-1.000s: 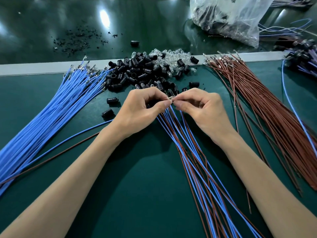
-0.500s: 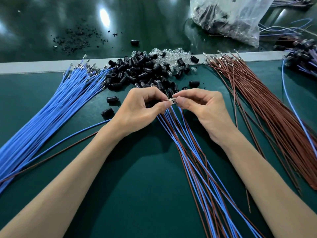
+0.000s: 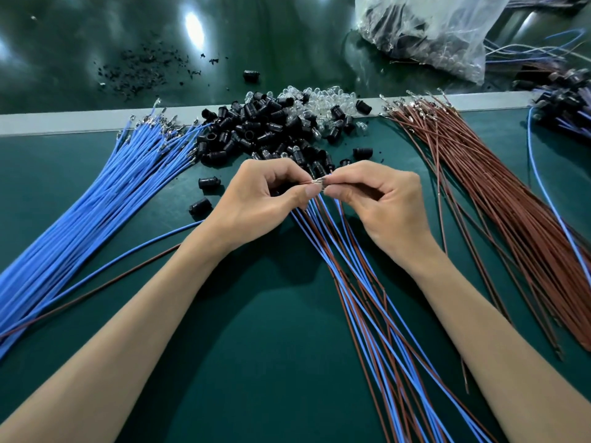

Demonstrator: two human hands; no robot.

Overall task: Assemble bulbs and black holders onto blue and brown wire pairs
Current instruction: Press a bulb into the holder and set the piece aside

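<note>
Item 1, desk [image 3: 256, 362]: dark green mat, with a pale strip [image 3: 64, 123] running across it towards the far edge.

Item 2, left hand [image 3: 256, 199]: at desk centre, fingers curled, thumb and forefinger pinching the upper ends of the wire pairs [image 3: 367, 282], a mixed blue and brown sheaf that fans from the fingers to the near edge.

Item 3, right hand [image 3: 380, 203]: fingertip to fingertip with the left, pinching the metal terminals [image 3: 318, 181] at those wire ends. I cannot tell whether a bulb sits among them; the spot is too small.

Item 4, black holders [image 3: 256, 129]: a heap just beyond the hands, against the strip. I log two strays [image 3: 209, 182] on the mat left of the left hand.

Item 5, clear bulbs [image 3: 319, 100]: a mound at the far side of the heap, mingled with it.

Item 6, blue wires [image 3: 96, 212]: a thick bundle from the strip to the left edge.

Item 7, brown wires [image 3: 511, 212]: a matching bundle towards the right edge.

Item 8, one blue wire [image 3: 128, 254] and one brown wire [image 3: 112, 284]: side by side, passing under the left forearm.

Item 9, plastic bag [image 3: 431, 33]: far right, beyond the strip, dark parts inside.

Item 10, black crumbs [image 3: 140, 68]: scattered far left.
</note>
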